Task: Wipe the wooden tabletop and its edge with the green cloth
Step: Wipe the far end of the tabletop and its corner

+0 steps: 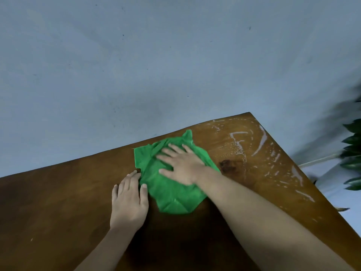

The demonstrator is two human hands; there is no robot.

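A green cloth lies crumpled flat on the brown wooden tabletop, close to its far edge. My right hand presses palm-down on the cloth with fingers spread. My left hand rests flat on the wood just left of the cloth, its thumb and fingertips touching the cloth's left border. White wet streaks and droplets cover the table's far right corner, and a dark stain sits to the right of the cloth.
A pale blue wall rises behind the table's far edge. Dark green plant leaves hang past the table's right edge. The right edge runs diagonally toward the lower right corner.
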